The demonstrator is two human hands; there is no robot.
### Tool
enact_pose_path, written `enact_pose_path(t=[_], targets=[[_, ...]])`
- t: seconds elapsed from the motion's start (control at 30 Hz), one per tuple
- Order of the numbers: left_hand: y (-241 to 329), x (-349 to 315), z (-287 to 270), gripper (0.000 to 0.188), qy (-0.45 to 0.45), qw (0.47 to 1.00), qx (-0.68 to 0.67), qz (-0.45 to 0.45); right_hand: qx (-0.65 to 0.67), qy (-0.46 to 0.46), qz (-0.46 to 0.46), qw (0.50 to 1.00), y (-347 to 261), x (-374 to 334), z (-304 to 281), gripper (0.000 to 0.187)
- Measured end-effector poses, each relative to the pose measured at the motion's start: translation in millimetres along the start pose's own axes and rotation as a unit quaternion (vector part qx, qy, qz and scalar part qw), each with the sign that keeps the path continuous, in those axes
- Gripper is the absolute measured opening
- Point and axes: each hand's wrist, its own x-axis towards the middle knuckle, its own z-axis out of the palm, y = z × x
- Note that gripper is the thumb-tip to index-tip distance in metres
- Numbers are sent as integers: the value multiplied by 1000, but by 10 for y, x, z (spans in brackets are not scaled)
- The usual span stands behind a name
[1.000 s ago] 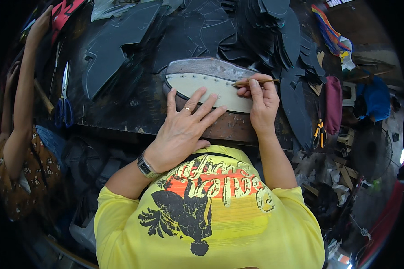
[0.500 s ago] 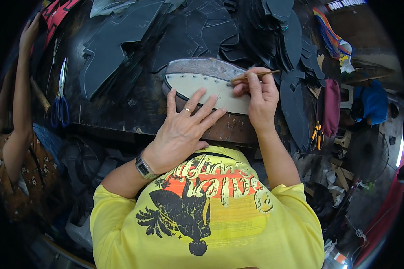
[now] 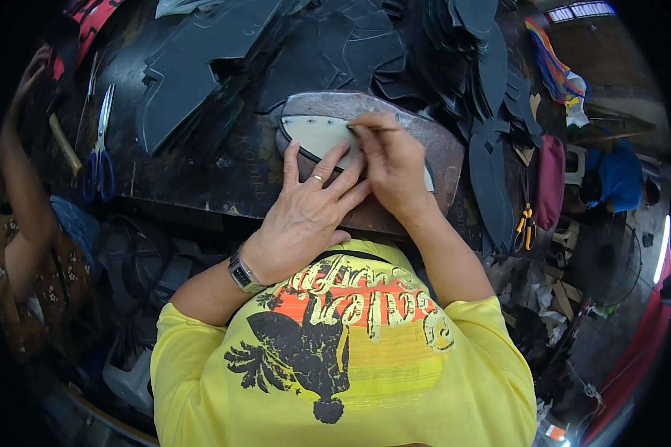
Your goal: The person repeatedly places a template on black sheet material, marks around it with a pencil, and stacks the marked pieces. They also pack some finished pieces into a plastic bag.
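A cream, curved template (image 3: 313, 132) with a dark rim and a row of small dots along its far edge lies on a grey-brown slab (image 3: 443, 153) at the table's near side. My left hand (image 3: 309, 197) rests flat on the template's near part, fingers spread and pressing on it. In my right hand (image 3: 391, 164) is a slim brown pen-like tool (image 3: 385, 129), pinched between the fingers. Its tip meets the template's far edge near the middle, beside the dots. The right hand covers much of the template's right half.
Black cut sheets (image 3: 194, 67) are piled across the far table, with another stack (image 3: 488, 179) to the right. Blue-handled scissors (image 3: 99, 160) lie left; orange-handled cutters (image 3: 525, 223) and a maroon pouch (image 3: 550, 182) are right. Another person's arm (image 3: 26, 179) reaches in at far left.
My right hand has moved left along the template's far edge with the pen-like tool, now close to my left fingers. The left hand stays spread on the template.
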Motion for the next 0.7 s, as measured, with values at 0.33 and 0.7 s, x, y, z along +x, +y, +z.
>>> enact_pose_path(t=[0.33,0.7], targets=[[-7,0,33,85,21,1000,6,7,73,-60,41,995,-6,167,73,11],[-21,-12,56,86,-33,999,-10,-11,134,-93,53,985,-76,366,164,10]])
